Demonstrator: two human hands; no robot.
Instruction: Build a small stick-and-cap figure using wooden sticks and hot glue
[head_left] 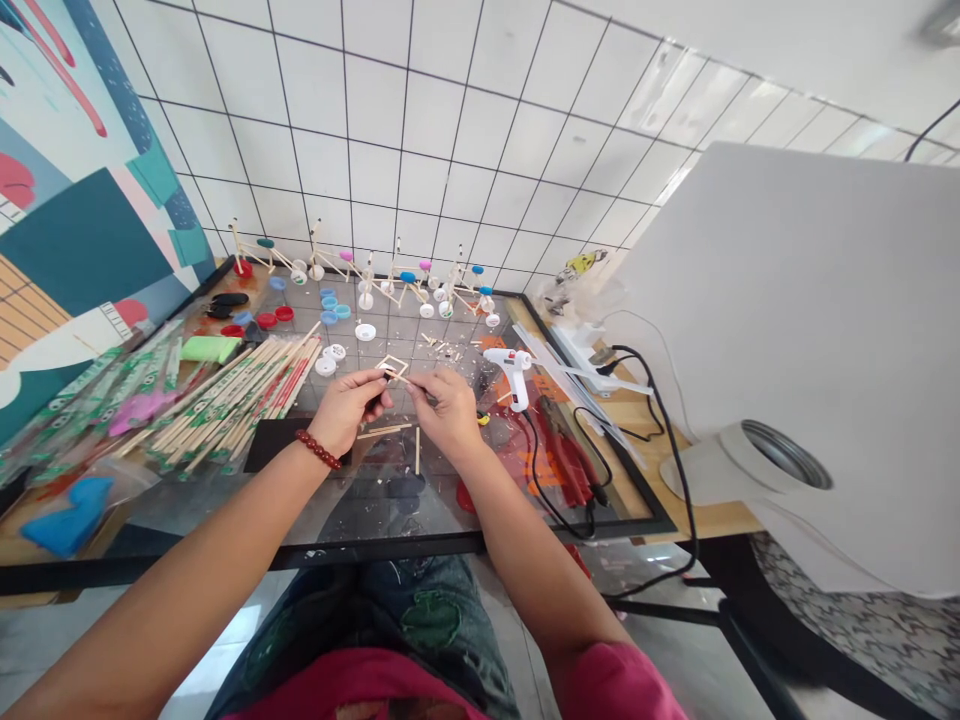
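Note:
My left hand, with a red bead bracelet on its wrist, and my right hand meet over the glass table. Both pinch a thin wooden stick between their fingertips. Just beyond the fingers lies a small square frame of sticks. Two loose sticks rest on the glass below my hands. A white glue gun stands to the right of my right hand, its black cord trailing off the table.
A heap of wrapped chopsticks lies at the left. Bottle caps and several stick-and-cap models line the back by the tiled wall. Red pliers lie at the right, beside a large white sheet with a tape roll.

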